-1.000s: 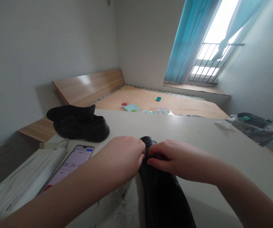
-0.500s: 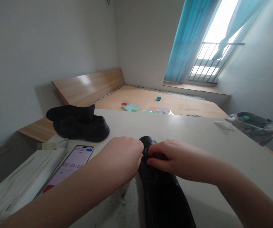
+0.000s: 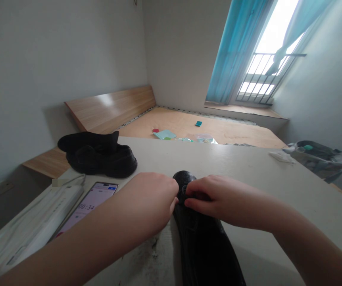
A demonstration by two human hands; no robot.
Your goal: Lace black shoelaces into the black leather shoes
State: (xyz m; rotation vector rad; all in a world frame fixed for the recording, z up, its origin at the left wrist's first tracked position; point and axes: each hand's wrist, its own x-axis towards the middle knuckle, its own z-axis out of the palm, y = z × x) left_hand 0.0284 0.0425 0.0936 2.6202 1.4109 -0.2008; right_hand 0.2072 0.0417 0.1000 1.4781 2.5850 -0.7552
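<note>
A black leather shoe lies on the white table in front of me, its rounded toe pointing away. My left hand is curled against the left side of the shoe near the toe, most of its fingers hidden behind the knuckles. From the right, my right hand holds the shoe's upper with bent fingers and thumb, close to a small round detail on it. What exactly lies under the fingertips cannot be made out.
Another black shoe stands at the table's far left, a black insole-shaped piece resting on it. Nearer are a phone showing a timer and a white power strip. A crumpled white tissue lies at the right edge.
My left hand has shifted very slightly to the left, and its forearm covers more of the phone. The right hand and the shoe look almost the same.
</note>
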